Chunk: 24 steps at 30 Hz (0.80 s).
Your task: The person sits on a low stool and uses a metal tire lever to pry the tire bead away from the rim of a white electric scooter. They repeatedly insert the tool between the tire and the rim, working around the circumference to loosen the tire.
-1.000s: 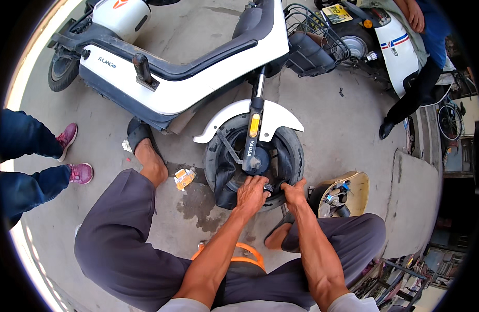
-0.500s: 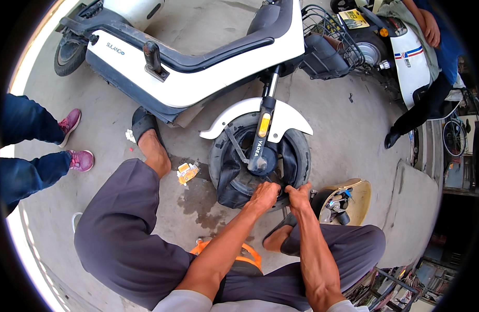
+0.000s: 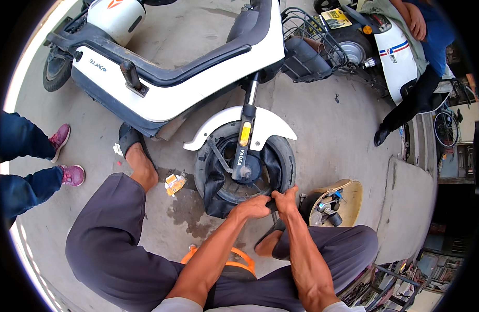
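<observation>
The front wheel of a white scooter point(image 3: 172, 86) has a black tyre point(image 3: 287, 156) round its rim. A slack black inner tube point(image 3: 212, 193) bulges out over the tyre's side and near edge. My left hand point(image 3: 254, 207) is closed on black rubber at the wheel's near edge, apparently the tube. Close beside it, my right hand point(image 3: 286, 203) pinches the same rubber, thumb up along the tyre. The fingertips are partly hidden. Above the wheel are a white mudguard point(image 3: 273, 126) and the fork leg point(image 3: 246, 130) with its amber reflector.
A cut-open tan container point(image 3: 351, 203) of tools stands right of the wheel. An orange-and-white wrapper point(image 3: 175, 184) lies on the wet concrete at left. Between my legs is an orange-rimmed object point(image 3: 242, 255). A person in pink shoes point(image 3: 73, 175) stands left; another person point(image 3: 421, 99) is beside a scooter.
The whole view has shifted, so the wheel appears lower and farther left. My left hand has turned and reached in beside the right hand at the wheel's near edge.
</observation>
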Each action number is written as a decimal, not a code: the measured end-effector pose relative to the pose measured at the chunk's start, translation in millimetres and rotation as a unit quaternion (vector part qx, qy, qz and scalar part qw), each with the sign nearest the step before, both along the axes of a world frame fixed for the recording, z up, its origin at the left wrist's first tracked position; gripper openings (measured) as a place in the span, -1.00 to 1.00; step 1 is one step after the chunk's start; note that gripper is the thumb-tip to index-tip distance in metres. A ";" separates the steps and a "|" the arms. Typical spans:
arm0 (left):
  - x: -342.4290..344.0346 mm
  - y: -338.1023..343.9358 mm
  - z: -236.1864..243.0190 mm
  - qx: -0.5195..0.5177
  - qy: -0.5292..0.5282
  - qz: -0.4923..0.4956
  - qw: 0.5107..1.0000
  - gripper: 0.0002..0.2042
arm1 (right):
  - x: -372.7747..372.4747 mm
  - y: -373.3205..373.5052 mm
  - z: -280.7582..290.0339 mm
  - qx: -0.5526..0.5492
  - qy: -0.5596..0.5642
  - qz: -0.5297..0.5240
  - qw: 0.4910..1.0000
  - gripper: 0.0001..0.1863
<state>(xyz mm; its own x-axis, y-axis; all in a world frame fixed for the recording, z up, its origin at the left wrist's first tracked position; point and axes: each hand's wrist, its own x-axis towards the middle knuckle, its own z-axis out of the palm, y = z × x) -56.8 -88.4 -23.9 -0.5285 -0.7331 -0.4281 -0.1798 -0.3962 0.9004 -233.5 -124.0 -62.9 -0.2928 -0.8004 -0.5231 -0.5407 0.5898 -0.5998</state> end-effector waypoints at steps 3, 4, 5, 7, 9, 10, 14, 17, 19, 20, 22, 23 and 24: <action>-10.2 -8.7 3.7 0.006 -0.092 -0.061 0.994 -0.53 | -3.0 -1.5 -15.6 -0.039 0.005 0.008 0.999 0.04; -11.4 -4.3 0.0 -0.003 -0.084 -0.011 0.996 -0.61 | -2.2 -2.5 -12.8 -0.020 0.001 0.016 1.000 0.06; -9.1 -2.0 -5.2 -0.006 -0.085 -0.011 0.996 -0.61 | -0.8 -3.7 -10.5 0.000 -0.003 0.023 1.000 0.08; -7.1 5.8 0.9 0.022 -0.088 0.244 0.966 -0.65 | 0.9 -3.0 -2.9 0.002 0.024 0.028 0.999 0.09; -2.9 -3.5 10.9 0.032 0.027 0.302 0.952 -0.57 | 14.1 -4.3 16.0 0.025 0.052 0.032 0.998 0.08; -1.8 -12.5 8.2 0.065 0.077 0.279 0.955 -0.53 | 15.0 -6.3 10.9 -0.008 0.043 0.032 0.999 0.04; 0.1 -31.1 12.2 0.190 0.245 0.244 0.919 -0.36 | -2.1 2.1 6.0 -0.026 -0.010 0.031 0.999 0.01; -15.2 -31.5 9.8 0.246 0.243 0.245 0.906 -0.29 | 15.8 4.7 27.8 0.018 -0.077 0.020 0.997 0.10; -32.8 -37.3 -10.5 0.244 0.211 0.251 0.913 -0.23 | 15.8 6.3 32.4 0.021 -0.086 0.014 0.996 0.11; -32.2 -45.9 -18.0 0.271 0.258 0.217 0.902 -0.24 | 15.5 4.5 34.9 0.044 -0.063 0.010 0.997 0.12; -34.0 -54.5 -22.6 0.258 0.296 0.220 0.893 -0.34 | 16.4 1.1 36.7 0.032 -0.056 0.041 0.997 0.11; -40.5 -49.3 -20.8 0.258 0.293 0.219 0.894 -0.34 | 14.7 4.9 40.5 0.032 -0.059 0.039 0.997 0.11; -48.9 -44.1 -12.6 0.240 0.260 0.328 0.876 -0.40 | 18.8 8.2 58.3 0.046 -0.106 0.014 0.993 0.11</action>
<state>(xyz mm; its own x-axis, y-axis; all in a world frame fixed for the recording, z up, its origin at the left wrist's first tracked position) -105.7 -132.5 -36.6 -0.2764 -0.7536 -0.5963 0.6133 -0.6161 0.4942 -214.8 -115.8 -4.6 -0.1465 -0.7527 -0.6419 -0.4242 0.6340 -0.6466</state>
